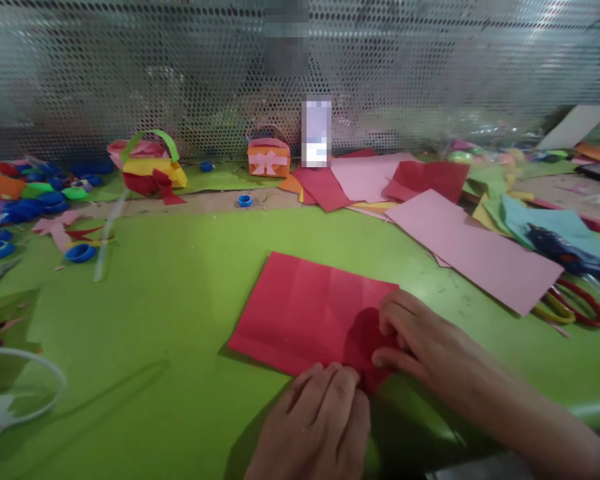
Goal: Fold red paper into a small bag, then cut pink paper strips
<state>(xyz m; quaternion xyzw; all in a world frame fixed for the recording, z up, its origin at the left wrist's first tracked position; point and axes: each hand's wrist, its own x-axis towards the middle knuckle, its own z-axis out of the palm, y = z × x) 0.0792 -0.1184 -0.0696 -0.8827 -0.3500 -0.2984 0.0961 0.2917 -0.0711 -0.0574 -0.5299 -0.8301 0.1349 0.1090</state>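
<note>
Left to right: yellow paper handbag (155, 172) and orange paper handbag (269, 162) at the back, both formed, bows on. Matte red paper sheet (300, 310) mid-table: creased into panels but mostly flat, no bow or handle on it; left hand (316, 421) has fingers together on its near edge, thumb hidden, grip can't be told. Right hand (417, 337) curled, seems to pinch the shadowed right edge; smooth pink card (473, 247) beyond.

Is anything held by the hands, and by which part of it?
The red paper: the left hand is at its near edge, the right hand at its right edge. Pinching or pressing cannot be told.
</note>
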